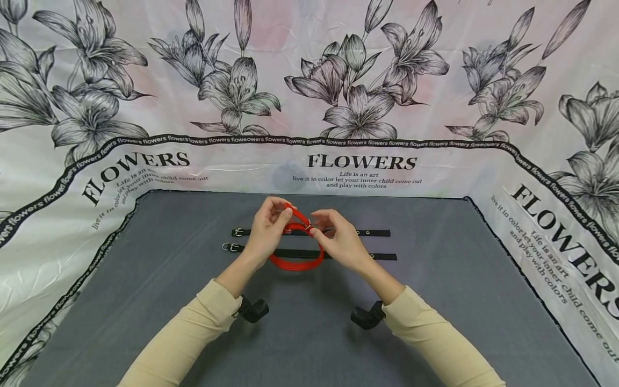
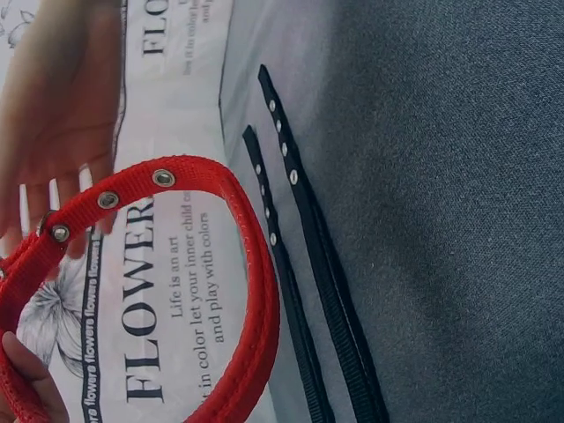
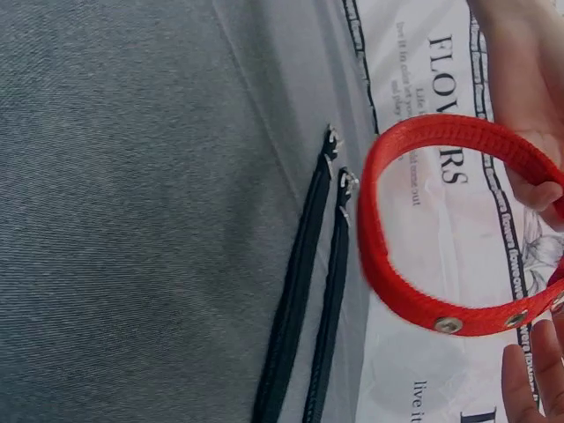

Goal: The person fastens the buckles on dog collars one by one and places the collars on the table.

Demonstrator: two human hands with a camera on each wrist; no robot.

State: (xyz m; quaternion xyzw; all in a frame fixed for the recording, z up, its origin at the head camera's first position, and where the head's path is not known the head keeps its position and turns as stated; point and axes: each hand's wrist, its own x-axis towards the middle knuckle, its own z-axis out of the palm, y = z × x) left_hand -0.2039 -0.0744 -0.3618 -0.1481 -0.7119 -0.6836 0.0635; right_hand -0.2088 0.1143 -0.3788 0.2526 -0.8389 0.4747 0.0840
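Observation:
A red collar (image 1: 297, 265) with metal eyelets is held up in a loop above the table. My left hand (image 1: 267, 226) pinches its upper left part between thumb and fingers; in the right wrist view the left thumb (image 3: 539, 196) presses on the red band. At the metal buckle (image 1: 308, 227), my right hand (image 1: 343, 239) holds the band with thumb and index finger, its other fingers loosely extended. Behind and below the loop lie two black collars, the far one (image 1: 374, 233) and the near one (image 1: 386, 257), their buckles to the left and eyelets to the right.
A grey cloth (image 1: 145, 301) covers the table. White flower-printed fabric (image 1: 271, 166) borders it at the back and sides. A black wrist mount (image 1: 253, 309) sits under the left cuff, and another black mount (image 1: 367, 316) under the right cuff.

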